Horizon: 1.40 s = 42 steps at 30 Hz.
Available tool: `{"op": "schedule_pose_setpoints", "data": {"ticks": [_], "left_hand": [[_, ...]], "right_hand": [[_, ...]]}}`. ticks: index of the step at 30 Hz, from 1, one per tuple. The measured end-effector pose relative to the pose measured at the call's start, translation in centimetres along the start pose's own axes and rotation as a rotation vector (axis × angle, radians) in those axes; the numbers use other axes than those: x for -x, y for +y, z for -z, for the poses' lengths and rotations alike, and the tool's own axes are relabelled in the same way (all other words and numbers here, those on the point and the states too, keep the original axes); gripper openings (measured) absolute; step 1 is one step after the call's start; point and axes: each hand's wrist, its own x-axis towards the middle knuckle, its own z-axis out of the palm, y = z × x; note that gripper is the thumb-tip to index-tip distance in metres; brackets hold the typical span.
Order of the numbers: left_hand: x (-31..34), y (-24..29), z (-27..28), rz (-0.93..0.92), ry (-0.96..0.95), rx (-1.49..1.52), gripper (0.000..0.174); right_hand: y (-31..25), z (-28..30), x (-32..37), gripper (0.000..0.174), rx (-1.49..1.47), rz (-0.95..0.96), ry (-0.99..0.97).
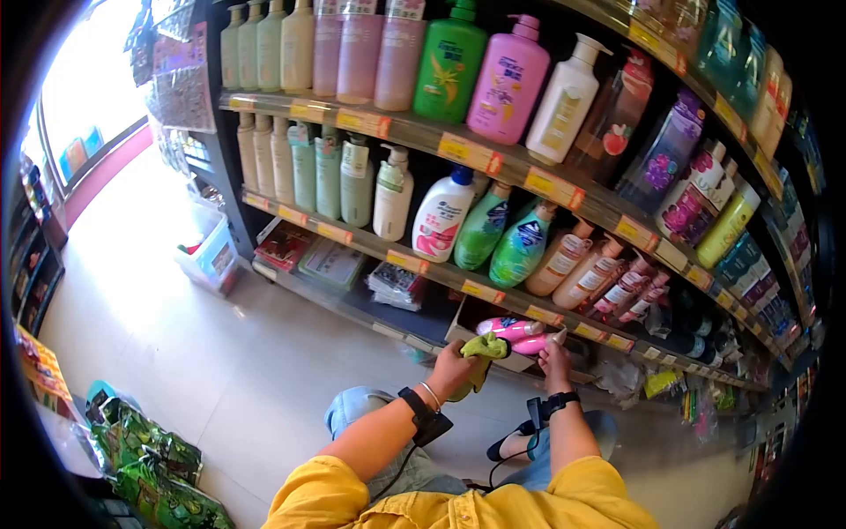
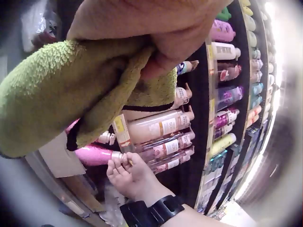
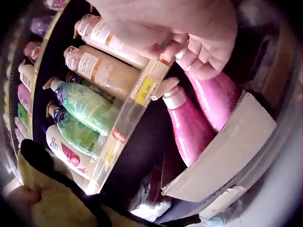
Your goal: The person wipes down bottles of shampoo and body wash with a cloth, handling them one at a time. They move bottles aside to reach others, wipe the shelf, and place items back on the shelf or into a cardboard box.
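My left hand [image 1: 449, 370] grips a fuzzy yellow-green cloth [image 1: 483, 346] with a dark edge; in the left wrist view the cloth [image 2: 40, 97] hangs bunched from the fingers. My right hand [image 1: 555, 365] holds a pink bottle [image 1: 531, 345] by its top end, the fingers curled about the neck in the right wrist view. That bottle [image 3: 217, 101] leans in a white open carton [image 3: 232, 144] on the bottom shelf. Beside it lies a second pink bottle [image 3: 187, 127] with a white pump top. The cloth is close to the bottles' left side.
Shelves of pump bottles rise above, among them a green bottle [image 1: 447, 66] and white-and-pink shampoo [image 1: 442, 216]. The shelf edge with price tags [image 1: 483, 292] runs just over the carton. A clear plastic bin [image 1: 211, 242] and green bags [image 1: 145, 458] stand on the floor.
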Motion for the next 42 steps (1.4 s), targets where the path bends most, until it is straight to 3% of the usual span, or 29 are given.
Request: {"op": "schedule_pose_setpoints", "data": {"ticks": [5,8,11,13,15,17,21,22,27,33,39,41,42], "left_hand": [[0.0,-0.6,1.0,-0.008,0.051,0.040,0.030],[1.1,1.6,2.0,0.017,0.079,0.071,0.027],[1.2,0.8,2.0,0.000,0.120,0.246,0.023],[0.4,-0.5,1.6,-0.039,0.174,0.202,0.021],[0.2,-0.9,1.5,-0.036,0.228,0.199,0.018],[-0.1,-1.1,1.1,-0.104,0.278,0.274,0.016],[-0.3,-2.5,1.7,-0.026,0.273,0.405,0.023],[-0.7,-3.2,2.4,-0.008,0.214,0.366,0.032],[-0.6,-2.1,3.1,-0.009,0.260,0.434,0.028],[-0.4,-0.4,2.9,-0.003,0.318,0.529,0.019],[-0.4,-0.5,3.1,0.004,0.312,0.537,0.017],[-0.5,-0.7,3.2,0.004,0.312,0.519,0.018],[-0.6,-0.9,3.2,0.003,0.311,0.497,0.018]], "right_hand": [[-0.7,0.6,-0.6,0.031,-0.005,-0.133,0.169],[-0.7,2.0,-1.2,0.030,-0.056,-0.100,0.066],[-1.5,1.1,-0.6,0.028,-0.101,-0.067,-0.019],[-0.8,1.4,-2.2,0.027,-0.070,-0.120,-0.020],[0.8,2.4,-3.9,0.026,-0.025,-0.067,-0.203],[-1.3,0.5,-0.6,0.019,-0.076,-0.035,-0.151],[-1.2,0.3,-0.9,0.019,-0.032,-0.035,-0.139],[-0.8,0.5,-1.6,0.020,-0.026,-0.037,-0.152],[-1.7,-0.8,-0.2,0.021,0.044,-0.063,-0.026],[-1.9,-2.5,0.4,0.023,0.159,-0.061,-0.124],[-0.9,-4.3,0.4,0.037,0.273,0.095,-0.170],[0.1,-4.4,-0.5,0.043,0.353,0.185,-0.156],[0.4,-4.5,-0.7,0.047,0.526,0.339,-0.076]]}}
